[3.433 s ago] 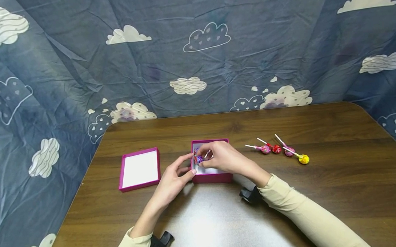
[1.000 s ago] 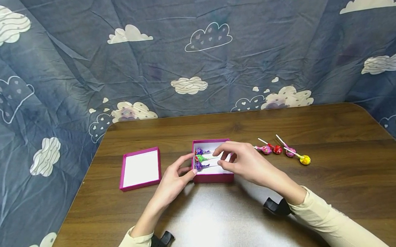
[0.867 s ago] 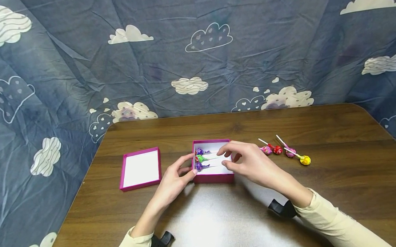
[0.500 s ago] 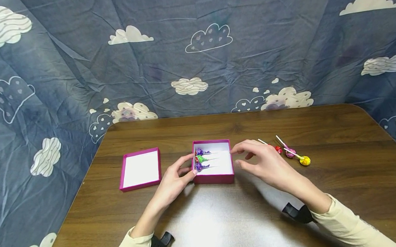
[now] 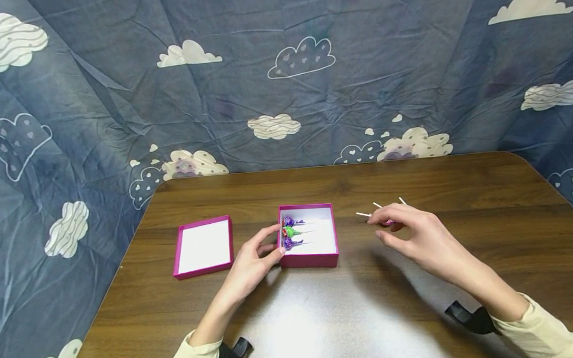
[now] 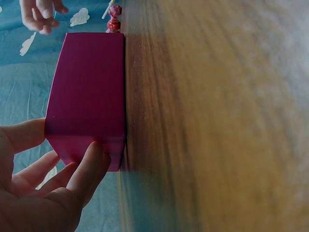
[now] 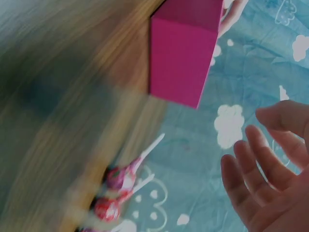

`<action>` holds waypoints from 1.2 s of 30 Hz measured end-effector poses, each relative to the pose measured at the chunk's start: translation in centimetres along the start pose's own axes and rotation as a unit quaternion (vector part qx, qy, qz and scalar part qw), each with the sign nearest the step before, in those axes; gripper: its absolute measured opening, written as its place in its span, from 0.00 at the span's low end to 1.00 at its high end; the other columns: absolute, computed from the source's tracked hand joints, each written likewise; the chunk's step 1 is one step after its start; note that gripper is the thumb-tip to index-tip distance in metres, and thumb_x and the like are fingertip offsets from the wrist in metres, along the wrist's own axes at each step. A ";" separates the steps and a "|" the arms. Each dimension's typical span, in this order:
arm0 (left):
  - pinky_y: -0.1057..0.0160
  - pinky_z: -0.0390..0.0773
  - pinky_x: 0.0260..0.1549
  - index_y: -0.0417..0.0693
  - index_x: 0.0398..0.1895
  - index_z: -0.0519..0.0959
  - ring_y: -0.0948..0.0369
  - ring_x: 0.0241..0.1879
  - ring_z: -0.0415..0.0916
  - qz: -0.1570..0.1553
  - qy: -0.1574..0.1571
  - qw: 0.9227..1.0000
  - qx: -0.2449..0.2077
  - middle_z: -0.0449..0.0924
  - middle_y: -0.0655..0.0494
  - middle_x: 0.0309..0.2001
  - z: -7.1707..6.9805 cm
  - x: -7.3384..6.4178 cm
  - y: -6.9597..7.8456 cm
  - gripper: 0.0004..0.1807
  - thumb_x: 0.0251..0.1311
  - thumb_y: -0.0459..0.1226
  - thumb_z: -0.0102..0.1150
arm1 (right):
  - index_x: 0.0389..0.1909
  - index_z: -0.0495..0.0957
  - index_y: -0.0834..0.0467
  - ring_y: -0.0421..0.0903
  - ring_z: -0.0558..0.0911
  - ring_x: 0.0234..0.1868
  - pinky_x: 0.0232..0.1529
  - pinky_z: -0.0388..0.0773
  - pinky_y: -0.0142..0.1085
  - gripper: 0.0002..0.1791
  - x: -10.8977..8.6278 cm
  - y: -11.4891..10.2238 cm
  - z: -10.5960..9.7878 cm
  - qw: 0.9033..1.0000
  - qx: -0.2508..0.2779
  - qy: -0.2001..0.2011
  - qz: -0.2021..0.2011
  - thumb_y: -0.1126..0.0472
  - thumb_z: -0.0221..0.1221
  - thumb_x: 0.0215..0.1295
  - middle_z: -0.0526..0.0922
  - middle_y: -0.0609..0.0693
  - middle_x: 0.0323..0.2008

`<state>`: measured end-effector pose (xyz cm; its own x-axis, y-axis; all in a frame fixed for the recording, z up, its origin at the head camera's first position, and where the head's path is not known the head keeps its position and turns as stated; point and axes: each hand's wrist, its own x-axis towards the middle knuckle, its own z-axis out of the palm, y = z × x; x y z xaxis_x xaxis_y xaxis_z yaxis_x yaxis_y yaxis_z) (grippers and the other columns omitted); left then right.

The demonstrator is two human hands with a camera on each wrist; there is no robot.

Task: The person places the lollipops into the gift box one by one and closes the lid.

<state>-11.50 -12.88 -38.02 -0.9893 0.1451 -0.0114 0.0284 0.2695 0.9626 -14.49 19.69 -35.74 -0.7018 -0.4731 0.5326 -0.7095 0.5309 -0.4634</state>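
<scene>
One magenta box (image 5: 310, 261): left hand (image 5: 249, 258) pinches its wall, apparently steadying it; right hand (image 5: 423, 242), fingers loose, empty, nears lollipops (image 7: 107, 209).

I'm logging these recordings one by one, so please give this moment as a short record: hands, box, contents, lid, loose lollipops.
left hand: holds the left side of the pink box
right hand: raised near the loose lollipops, holding nothing
box: open, on the table
box contents: two purple lollipops with a green lollipop between them, sticks pointing right
lid: left of the box, apart from it, white inside facing up
loose lollipops: right of the box, partly hidden by the right hand; count unclear
</scene>
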 end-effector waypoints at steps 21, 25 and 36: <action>0.51 0.77 0.49 0.50 0.67 0.72 0.49 0.55 0.77 0.006 -0.015 1.000 -0.016 0.74 0.42 0.62 -0.3 1.3 -3.4 0.29 0.62 0.32 0.63 | 0.42 0.82 0.42 0.31 0.74 0.45 0.42 0.66 0.27 0.31 -4.2 4.5 -4.1 0.993 -0.102 -0.040 0.041 0.77 0.70 0.40 0.82 0.37 0.41; 0.51 0.78 0.49 0.50 0.67 0.72 0.49 0.55 0.78 0.003 -0.009 1.000 -0.009 0.74 0.43 0.62 -0.3 1.3 -3.4 0.28 0.62 0.33 0.63 | 0.43 0.83 0.42 0.31 0.73 0.45 0.40 0.66 0.30 0.30 -4.8 5.7 -4.5 0.990 -0.120 -0.051 0.063 0.75 0.72 0.41 0.82 0.37 0.42; 0.53 0.77 0.50 0.51 0.67 0.72 0.51 0.55 0.77 0.009 -0.023 1.000 -0.019 0.74 0.45 0.62 -0.3 1.4 -3.4 0.28 0.62 0.34 0.63 | 0.43 0.83 0.40 0.33 0.72 0.48 0.45 0.66 0.31 0.27 -6.5 8.9 -5.1 0.982 -0.119 -0.096 0.107 0.74 0.71 0.47 0.83 0.38 0.45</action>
<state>-12.98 -13.91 -41.20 -0.9809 0.1943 -0.0049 0.0408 0.2306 0.9722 -15.97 31.03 -39.72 -0.8490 -0.4441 0.2864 -0.5249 0.7713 -0.3600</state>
